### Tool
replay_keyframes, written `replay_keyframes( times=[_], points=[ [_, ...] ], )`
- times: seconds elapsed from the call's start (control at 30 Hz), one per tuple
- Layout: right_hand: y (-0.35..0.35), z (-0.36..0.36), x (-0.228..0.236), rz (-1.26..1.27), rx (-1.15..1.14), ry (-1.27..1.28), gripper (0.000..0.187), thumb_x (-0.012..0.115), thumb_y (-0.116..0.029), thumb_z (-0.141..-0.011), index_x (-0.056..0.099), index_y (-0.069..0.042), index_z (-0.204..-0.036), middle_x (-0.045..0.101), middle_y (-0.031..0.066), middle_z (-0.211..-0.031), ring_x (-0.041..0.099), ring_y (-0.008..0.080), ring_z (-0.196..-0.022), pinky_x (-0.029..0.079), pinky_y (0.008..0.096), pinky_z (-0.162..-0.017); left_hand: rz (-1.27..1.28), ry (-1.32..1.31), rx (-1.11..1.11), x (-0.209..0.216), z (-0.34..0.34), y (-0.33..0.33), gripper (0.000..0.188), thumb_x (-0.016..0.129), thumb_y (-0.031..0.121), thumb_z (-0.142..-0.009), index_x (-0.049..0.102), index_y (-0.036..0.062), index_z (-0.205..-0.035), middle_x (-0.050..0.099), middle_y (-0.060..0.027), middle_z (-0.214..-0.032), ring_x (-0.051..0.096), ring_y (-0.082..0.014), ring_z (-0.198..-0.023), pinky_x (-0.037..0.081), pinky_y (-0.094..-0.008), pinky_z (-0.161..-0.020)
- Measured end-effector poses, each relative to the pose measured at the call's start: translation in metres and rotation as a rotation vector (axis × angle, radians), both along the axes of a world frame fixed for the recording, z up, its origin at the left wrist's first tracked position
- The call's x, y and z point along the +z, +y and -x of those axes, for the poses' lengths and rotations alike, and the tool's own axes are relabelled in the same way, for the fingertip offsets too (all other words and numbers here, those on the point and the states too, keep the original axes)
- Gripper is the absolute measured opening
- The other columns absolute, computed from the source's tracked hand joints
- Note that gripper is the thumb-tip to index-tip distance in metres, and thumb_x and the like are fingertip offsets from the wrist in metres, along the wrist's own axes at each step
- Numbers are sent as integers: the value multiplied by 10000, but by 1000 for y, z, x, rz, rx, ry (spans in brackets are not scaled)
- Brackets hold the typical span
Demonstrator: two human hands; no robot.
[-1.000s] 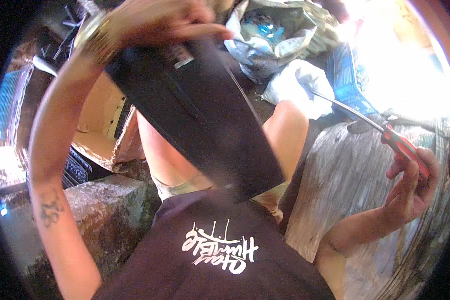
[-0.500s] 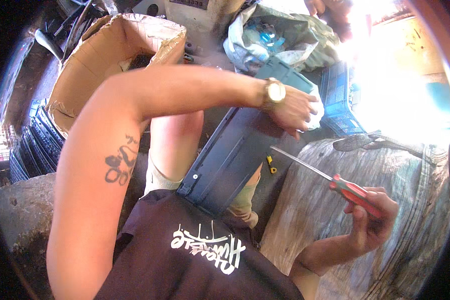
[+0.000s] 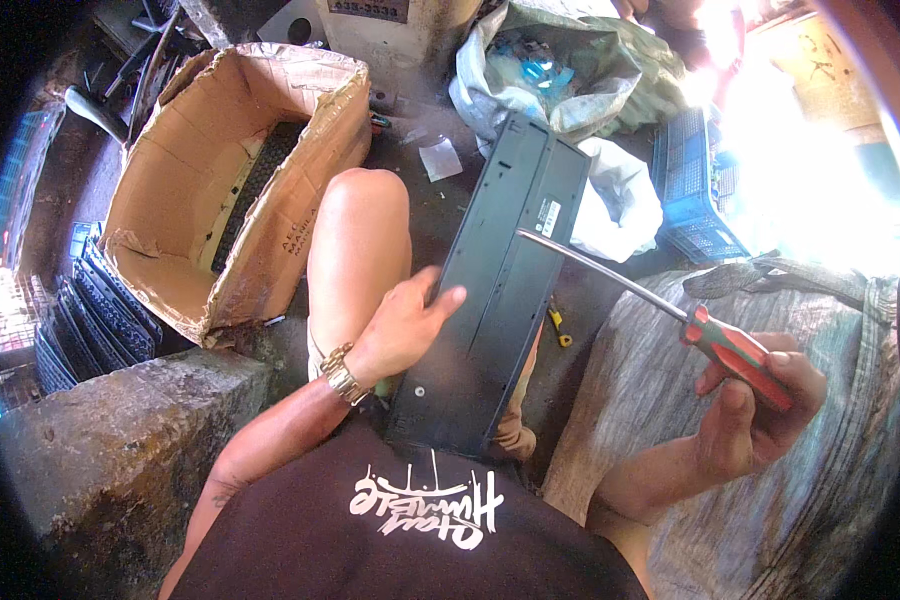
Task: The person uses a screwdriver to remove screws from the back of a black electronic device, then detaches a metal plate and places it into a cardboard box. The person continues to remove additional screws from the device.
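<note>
The black panel [image 3: 495, 310] lies at the centre, its long body slanting from 1 o'clock to 6 over the lap: matte, ridged lengthwise, with small holes along its edges, a white label [image 3: 548, 214] towards its far end and a pale round spot near its close end.

The left hand [image 3: 402, 318] rests on its edge at 9 o'clock, thumb on top; I cannot tell whether the fingers close underneath. At 4 o'clock the right hand [image 3: 767, 405] grips a red-and-black screwdriver [image 3: 738, 357], whose shaft crosses in front of the panel.

A cardboard box [image 3: 270, 262] stands at 10 o'clock, stacked black keyboards [image 3: 95, 325] at 9, an open sack [image 3: 595, 95] at 1, a blue crate [image 3: 695, 200] at 2.
</note>
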State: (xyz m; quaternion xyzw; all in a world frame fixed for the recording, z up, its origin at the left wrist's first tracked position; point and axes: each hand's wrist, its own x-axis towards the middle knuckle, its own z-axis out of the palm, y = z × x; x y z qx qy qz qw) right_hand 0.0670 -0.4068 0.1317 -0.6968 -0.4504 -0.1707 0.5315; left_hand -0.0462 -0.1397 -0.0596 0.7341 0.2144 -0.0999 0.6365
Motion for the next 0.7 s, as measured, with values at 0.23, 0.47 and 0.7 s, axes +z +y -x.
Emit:
replay_keyframes(
  times=[0.23,0.47,0.7],
  points=[
    [35,22,10,84,-311,68,344,875,-88,-779,680,-74,-1062,729,105,-886,698,214,-755,549,306,-674,-701,-128,-616,72,-57,95,451,591,424,-1069,676,150,-1418,756,-215,-1187,711,-421,-1097,559,-489,-919],
    [48,7,14,553,-166,-156,327,884,-1,-800,703,-44,-1069,736,98,-890,690,190,-708,530,302,-636,-796,-413,-839,51,-87,83,403,572,402,-1077,698,186,-1393,749,-125,-1113,719,-369,-1018,564,-483,-895],
    [59,11,3,689,-75,-130,304,862,-27,-826,669,-61,-1057,681,118,-794,670,251,-622,502,337,-578,-822,-454,-798,33,-80,86,365,587,394,-1059,734,173,-1311,761,-129,-1058,730,-377,-996,578,-507,-844]
  ],
)
